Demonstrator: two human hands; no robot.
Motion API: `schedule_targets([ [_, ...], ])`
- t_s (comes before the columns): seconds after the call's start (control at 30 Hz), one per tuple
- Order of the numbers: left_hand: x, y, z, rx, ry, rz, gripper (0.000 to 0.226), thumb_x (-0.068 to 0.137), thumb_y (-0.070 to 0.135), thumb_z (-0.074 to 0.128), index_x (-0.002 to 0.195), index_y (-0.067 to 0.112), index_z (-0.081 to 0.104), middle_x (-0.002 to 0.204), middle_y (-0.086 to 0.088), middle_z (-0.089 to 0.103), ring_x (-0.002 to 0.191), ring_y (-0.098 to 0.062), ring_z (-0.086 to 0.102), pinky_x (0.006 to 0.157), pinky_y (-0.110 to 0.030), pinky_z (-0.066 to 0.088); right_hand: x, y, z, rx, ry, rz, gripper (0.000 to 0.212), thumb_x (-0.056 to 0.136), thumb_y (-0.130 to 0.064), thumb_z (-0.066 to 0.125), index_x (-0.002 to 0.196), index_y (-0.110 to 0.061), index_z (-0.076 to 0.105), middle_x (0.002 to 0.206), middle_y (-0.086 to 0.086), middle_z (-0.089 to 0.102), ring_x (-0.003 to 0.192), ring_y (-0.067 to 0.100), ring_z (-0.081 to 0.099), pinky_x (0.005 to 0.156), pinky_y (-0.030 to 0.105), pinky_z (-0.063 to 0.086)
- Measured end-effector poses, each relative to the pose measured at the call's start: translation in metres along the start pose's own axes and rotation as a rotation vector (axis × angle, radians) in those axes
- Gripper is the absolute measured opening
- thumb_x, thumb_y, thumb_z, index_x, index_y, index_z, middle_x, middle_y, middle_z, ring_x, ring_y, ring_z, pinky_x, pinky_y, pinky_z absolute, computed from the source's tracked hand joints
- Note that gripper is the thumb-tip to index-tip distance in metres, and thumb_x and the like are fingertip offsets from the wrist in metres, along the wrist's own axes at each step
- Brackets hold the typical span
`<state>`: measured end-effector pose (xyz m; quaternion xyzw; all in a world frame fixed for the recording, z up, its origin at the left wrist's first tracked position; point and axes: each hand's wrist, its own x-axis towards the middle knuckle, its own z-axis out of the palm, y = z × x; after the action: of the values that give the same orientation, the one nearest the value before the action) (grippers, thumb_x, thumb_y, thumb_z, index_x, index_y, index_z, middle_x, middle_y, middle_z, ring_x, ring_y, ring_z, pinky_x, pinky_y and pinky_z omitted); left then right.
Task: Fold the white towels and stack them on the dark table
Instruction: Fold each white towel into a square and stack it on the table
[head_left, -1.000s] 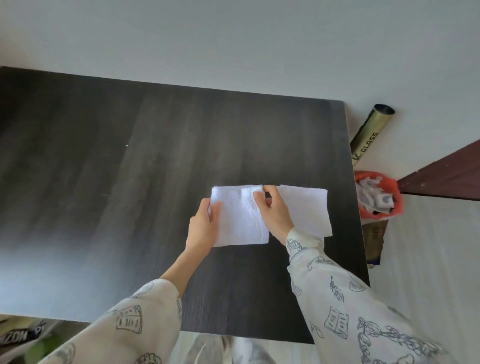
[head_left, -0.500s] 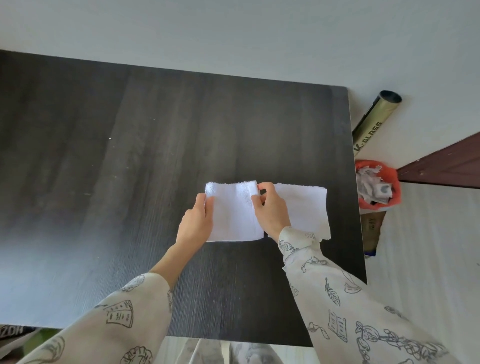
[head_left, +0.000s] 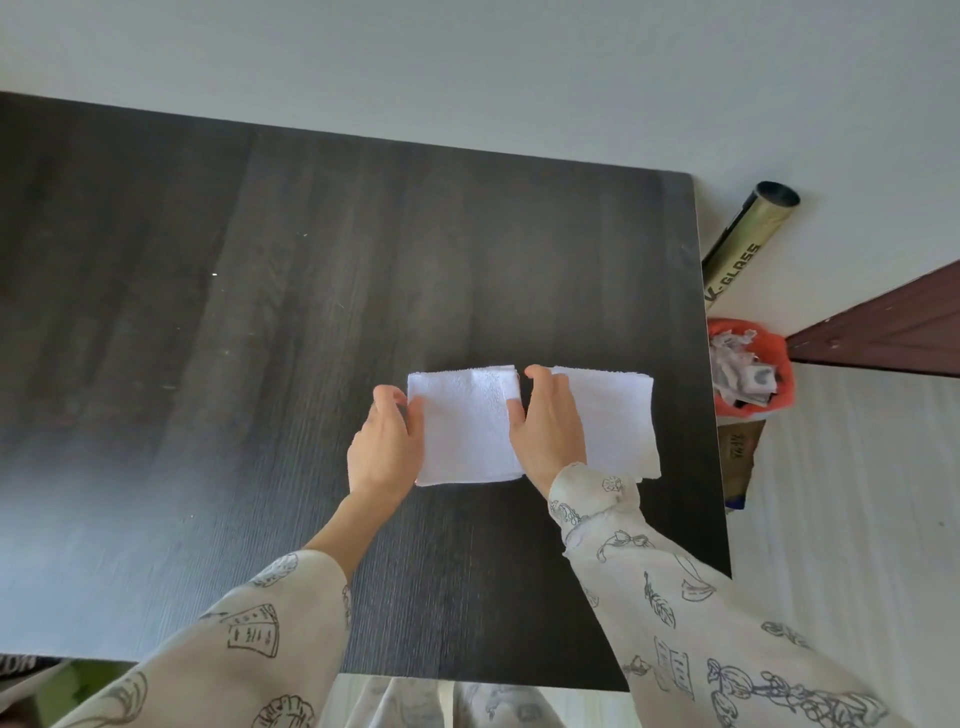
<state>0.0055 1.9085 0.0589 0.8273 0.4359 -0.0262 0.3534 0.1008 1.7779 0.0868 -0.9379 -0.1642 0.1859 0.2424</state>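
Two white towels lie side by side on the dark table (head_left: 260, 338), near its right edge. The left folded towel (head_left: 465, 426) is a small rectangle. My left hand (head_left: 384, 447) grips its left edge with curled fingers. My right hand (head_left: 550, 426) holds its right edge, thumb on top and fingers curled at the far corner. The right towel (head_left: 618, 415) lies flat beside it, partly hidden under my right hand and wrist.
Right of the table, on the floor by the white wall, lean a gold tube (head_left: 748, 239) and an orange bag (head_left: 753, 374) stuffed with paper. A dark red door frame (head_left: 893, 322) runs at the far right. The table's left part is bare dark wood.
Both hands stay on the left towel's edges and have slid a little along them. The towel lies flatter now. The camera view has shifted slightly.
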Motion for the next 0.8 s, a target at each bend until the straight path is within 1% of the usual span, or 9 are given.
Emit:
schedule_targets([
  [0.07,-0.007,0.002,0.001,-0.008,0.184,0.155,0.016,0.095,0.022,0.038,0.103,0.008,0.043,0.100,-0.011,0.053,0.085,-0.030,0.050,0.068,-0.040,0.040,-0.007,0.001,0.005,-0.081,0.168,-0.224,0.030,0.089,-0.006,0.054,0.118,-0.004,0.051,0.119,0.013,0.052,0.105,0.030,0.053,0.088,0.042,0.050],
  [0.13,-0.014,0.003,0.008,0.109,0.302,0.377,0.020,0.091,0.017,0.038,0.107,0.008,0.045,0.108,-0.015,0.054,0.094,-0.034,0.052,0.074,-0.042,0.043,-0.011,0.005,0.019,-0.163,0.220,-0.429,0.032,0.086,0.002,0.054,0.118,0.001,0.054,0.127,0.018,0.052,0.119,0.036,0.050,0.103,0.045,0.042],
  [0.2,-0.015,0.002,0.020,0.251,0.268,0.567,0.030,0.089,0.014,0.036,0.116,0.007,0.044,0.123,-0.019,0.054,0.114,-0.037,0.051,0.089,-0.045,0.045,-0.008,0.010,0.033,-0.280,0.155,-0.523,0.037,0.087,0.001,0.050,0.124,0.003,0.052,0.137,0.021,0.046,0.131,0.038,0.039,0.111,0.045,0.027],
  [0.23,-0.012,-0.001,0.025,0.320,0.213,0.627,0.035,0.089,0.013,0.035,0.123,0.004,0.042,0.131,-0.021,0.050,0.123,-0.038,0.047,0.097,-0.048,0.042,-0.005,0.011,0.039,-0.328,0.119,-0.513,0.040,0.087,-0.001,0.053,0.127,0.003,0.050,0.141,0.021,0.042,0.134,0.037,0.036,0.111,0.045,0.026],
  [0.3,-0.002,-0.010,0.033,0.405,0.113,0.648,0.045,0.092,0.018,0.030,0.134,0.001,0.032,0.142,-0.021,0.040,0.133,-0.035,0.035,0.106,-0.051,0.032,0.002,0.014,0.049,-0.374,0.078,-0.447,0.042,0.090,-0.009,0.049,0.130,0.001,0.047,0.143,0.020,0.040,0.134,0.035,0.036,0.110,0.046,0.031],
  [0.37,0.010,-0.020,0.038,0.453,0.043,0.617,0.053,0.094,0.028,0.027,0.140,0.001,0.023,0.148,-0.018,0.031,0.138,-0.030,0.026,0.110,-0.048,0.022,0.007,0.017,0.055,-0.403,0.034,-0.388,0.048,0.091,-0.022,0.033,0.133,-0.001,0.044,0.143,0.019,0.041,0.133,0.032,0.038,0.108,0.045,0.035],
  [0.47,0.019,-0.028,0.045,0.491,-0.034,0.594,0.061,0.096,0.039,0.022,0.145,0.003,0.016,0.153,-0.014,0.019,0.143,-0.024,0.012,0.114,-0.045,0.013,0.009,0.023,0.065,-0.449,0.014,-0.361,0.055,0.092,-0.029,0.026,0.138,-0.001,0.038,0.145,0.017,0.038,0.136,0.030,0.035,0.110,0.043,0.027],
  [0.67,0.025,-0.033,0.057,0.480,-0.092,0.632,0.060,0.097,0.036,0.017,0.145,0.001,0.009,0.154,-0.011,0.002,0.143,-0.023,-0.001,0.116,-0.044,0.013,0.013,0.032,0.075,-0.511,-0.025,-0.318,0.057,0.095,-0.029,0.022,0.144,-0.001,0.027,0.152,0.017,0.025,0.141,0.030,0.022,0.114,0.039,0.018],
  [0.8,0.025,-0.029,0.052,0.516,-0.152,0.632,0.062,0.096,0.037,0.010,0.145,-0.001,0.007,0.154,-0.014,0.003,0.142,-0.024,-0.005,0.116,-0.043,0.014,0.013,0.030,0.071,-0.511,-0.070,-0.300,0.058,0.094,-0.030,0.017,0.143,0.000,0.027,0.152,0.018,0.024,0.141,0.032,0.021,0.114,0.041,0.017],
])
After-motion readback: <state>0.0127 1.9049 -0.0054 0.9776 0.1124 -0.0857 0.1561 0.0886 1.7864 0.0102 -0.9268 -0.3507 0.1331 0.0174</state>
